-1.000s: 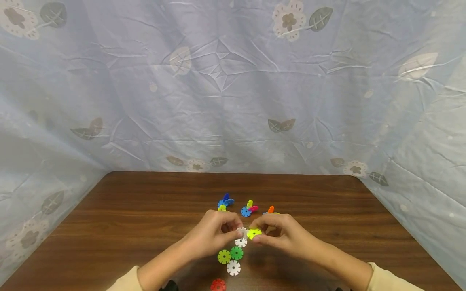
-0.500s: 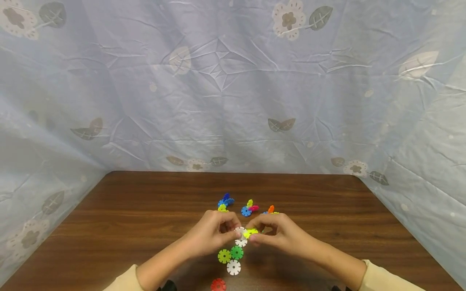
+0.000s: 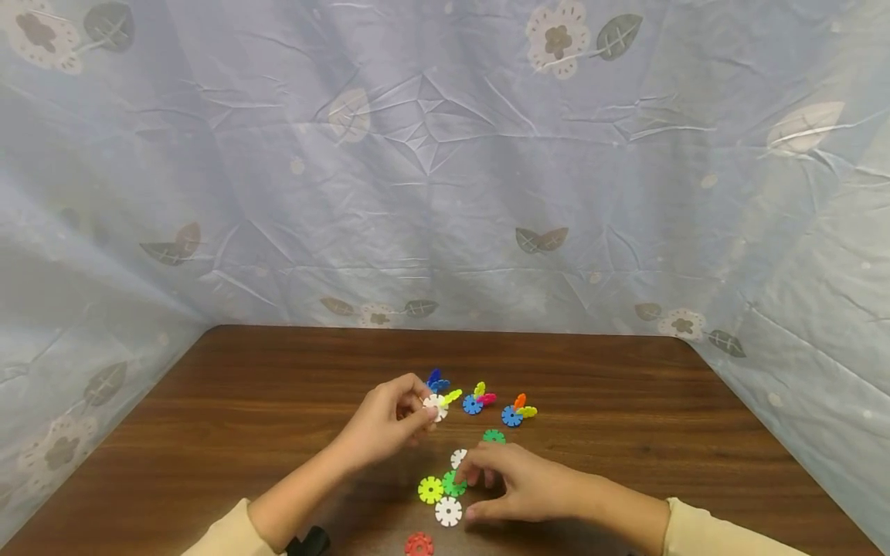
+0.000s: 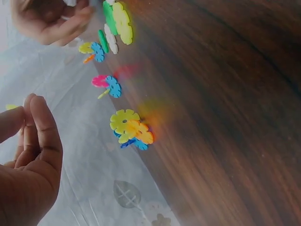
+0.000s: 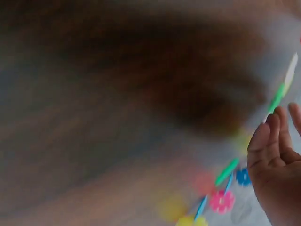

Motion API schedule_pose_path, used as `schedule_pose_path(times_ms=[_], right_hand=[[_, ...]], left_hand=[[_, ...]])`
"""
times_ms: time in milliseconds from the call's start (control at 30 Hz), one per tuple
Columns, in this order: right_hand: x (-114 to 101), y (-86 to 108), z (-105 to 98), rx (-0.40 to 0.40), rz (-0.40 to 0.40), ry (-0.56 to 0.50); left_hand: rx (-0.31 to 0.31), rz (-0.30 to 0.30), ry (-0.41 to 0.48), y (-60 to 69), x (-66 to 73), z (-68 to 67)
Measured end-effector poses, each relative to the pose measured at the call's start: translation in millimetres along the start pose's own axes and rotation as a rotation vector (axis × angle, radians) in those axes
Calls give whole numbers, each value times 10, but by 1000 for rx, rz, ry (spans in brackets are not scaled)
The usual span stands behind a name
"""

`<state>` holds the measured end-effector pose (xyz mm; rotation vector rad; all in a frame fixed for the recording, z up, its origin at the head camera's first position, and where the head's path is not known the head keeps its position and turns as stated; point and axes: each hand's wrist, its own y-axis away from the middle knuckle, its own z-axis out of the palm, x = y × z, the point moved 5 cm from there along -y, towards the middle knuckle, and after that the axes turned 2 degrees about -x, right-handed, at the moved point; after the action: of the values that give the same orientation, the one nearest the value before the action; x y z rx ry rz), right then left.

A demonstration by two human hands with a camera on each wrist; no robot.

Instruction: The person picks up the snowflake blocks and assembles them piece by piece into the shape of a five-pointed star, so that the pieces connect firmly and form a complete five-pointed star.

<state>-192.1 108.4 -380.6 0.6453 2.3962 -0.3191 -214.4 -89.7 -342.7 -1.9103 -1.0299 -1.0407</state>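
In the head view my left hand [image 3: 385, 421] pinches a white notched disc [image 3: 434, 408] between thumb and fingers, held above the table. A yellow notched disc [image 3: 452, 397] is joined to it at an angle. My right hand [image 3: 524, 483] hovers low with fingers loosely bent and thumb apart, holding nothing visible. Its fingertips overlap a green disc [image 3: 453, 484]; whether they touch it I cannot tell. Around it lie a white disc [image 3: 448, 511], a yellow-green disc [image 3: 430, 489] and another white disc [image 3: 458, 458], partly hidden by the hand.
Farther back stand joined disc pieces: a blue one [image 3: 436, 381], a blue, pink and yellow one [image 3: 473, 404], and a blue, orange and yellow one [image 3: 512, 416]. A green disc [image 3: 494, 436] lies nearer. A red disc [image 3: 419, 544] sits at the front of the wooden table [image 3: 292, 371].
The hands have parted. My left hand moved up and left with the joined white and yellow discs. My right hand let go of the yellow disc and moved down toward the loose discs.
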Motion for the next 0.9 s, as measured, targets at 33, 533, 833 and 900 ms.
schedule_pose_path(times_ms=[33, 533, 833, 900], right_hand=[[-2, -14, 45, -21, 11, 10], [-103, -128, 210, -41, -12, 262], [-126, -119, 221, -47, -100, 345], [-115, -125, 217, -64, -77, 298]], left_hand=[[3, -4, 4, -3, 2, -1], [-21, -59, 129, -42, 24, 33], [-28, -84, 155, -45, 35, 75], [-29, -85, 152, -44, 32, 77]])
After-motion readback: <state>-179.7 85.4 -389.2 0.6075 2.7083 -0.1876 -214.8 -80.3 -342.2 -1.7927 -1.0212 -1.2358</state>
